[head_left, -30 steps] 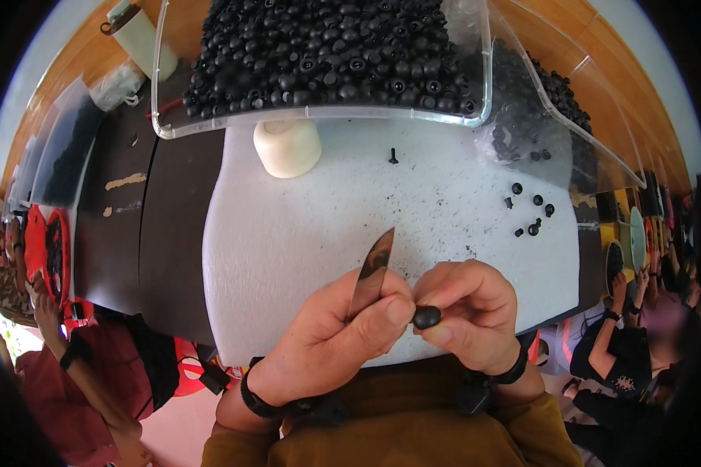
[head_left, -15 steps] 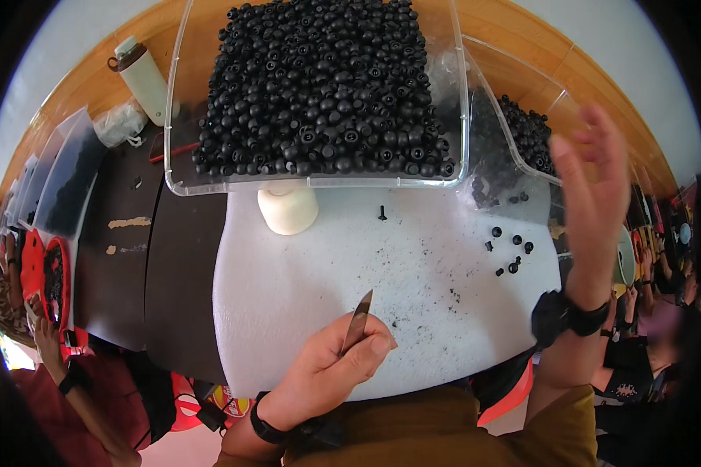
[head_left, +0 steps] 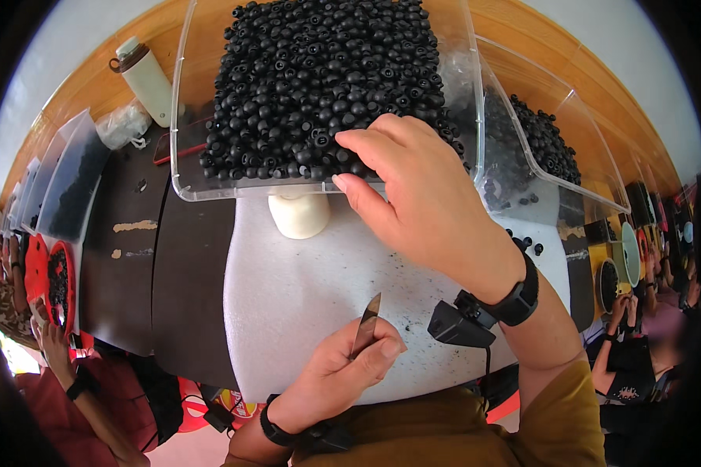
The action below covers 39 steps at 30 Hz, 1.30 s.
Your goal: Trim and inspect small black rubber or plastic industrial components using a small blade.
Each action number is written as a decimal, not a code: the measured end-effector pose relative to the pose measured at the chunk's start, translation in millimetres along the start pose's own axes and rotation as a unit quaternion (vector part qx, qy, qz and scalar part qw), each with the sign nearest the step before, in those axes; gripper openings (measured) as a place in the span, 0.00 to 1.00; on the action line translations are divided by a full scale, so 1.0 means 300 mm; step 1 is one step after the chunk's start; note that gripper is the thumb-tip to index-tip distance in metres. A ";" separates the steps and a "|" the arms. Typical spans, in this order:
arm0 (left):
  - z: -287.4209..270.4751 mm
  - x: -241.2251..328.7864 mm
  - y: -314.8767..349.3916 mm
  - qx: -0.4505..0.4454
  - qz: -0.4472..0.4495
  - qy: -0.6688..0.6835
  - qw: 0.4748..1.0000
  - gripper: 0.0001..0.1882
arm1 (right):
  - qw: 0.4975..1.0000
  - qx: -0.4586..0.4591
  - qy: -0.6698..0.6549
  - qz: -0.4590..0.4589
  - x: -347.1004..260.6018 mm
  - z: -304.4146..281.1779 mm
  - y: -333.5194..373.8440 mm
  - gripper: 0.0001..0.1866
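Note:
My left hand (head_left: 331, 377) is closed around a small knife (head_left: 368, 323), its pointed blade standing up between thumb and fingers above the white foam sheet (head_left: 280, 319). Over the near rim of a large clear plastic bin (head_left: 249, 191) reaches my right hand (head_left: 436, 206), thumb and index finger apart with nothing between them. Its fingertips are close to the heap of small round black plastic parts (head_left: 311, 86) filling the bin. Several loose black parts (head_left: 538, 249) lie on the foam, partly hidden by my right wrist. A rounded cream-white object (head_left: 300, 218) sits under the bin's front edge.
A second clear bin (head_left: 576, 187) of black parts stands at the right. On the dark table (head_left: 187, 288) at left are a white bottle (head_left: 148, 82), a crumpled plastic bag (head_left: 123, 124) and a red-edged phone-like object (head_left: 162, 149). Other people work on both sides.
My right hand has swung left from beside the right-hand bin to the front of the large bin. My left hand keeps the knife in nearly the same place.

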<state>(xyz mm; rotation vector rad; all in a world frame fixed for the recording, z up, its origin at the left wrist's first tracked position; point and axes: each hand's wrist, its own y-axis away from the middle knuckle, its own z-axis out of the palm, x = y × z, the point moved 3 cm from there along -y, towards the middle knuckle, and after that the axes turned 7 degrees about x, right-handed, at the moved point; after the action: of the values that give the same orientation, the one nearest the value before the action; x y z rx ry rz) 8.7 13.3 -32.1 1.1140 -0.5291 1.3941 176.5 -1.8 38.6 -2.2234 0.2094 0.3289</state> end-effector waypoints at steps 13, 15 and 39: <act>-0.009 0.000 -0.006 -0.006 0.006 -0.007 1.000 0.09 | 0.995 -0.028 -0.004 0.093 0.036 0.036 -0.019 0.07; -0.007 -0.002 -0.006 -0.006 0.016 -0.001 1.000 0.08 | 0.995 -0.025 0.000 0.101 0.028 0.038 -0.026 0.07; 0.007 0.066 0.033 0.120 0.177 -0.040 0.976 0.15 | 0.731 -0.012 -0.507 0.456 -0.133 -0.164 0.314 0.09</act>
<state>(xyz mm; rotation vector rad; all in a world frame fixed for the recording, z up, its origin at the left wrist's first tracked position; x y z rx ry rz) 3.6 19.8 -11.3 1.3186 -0.6528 1.7640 122.0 -97.1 10.6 -1.4729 0.6654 1.9901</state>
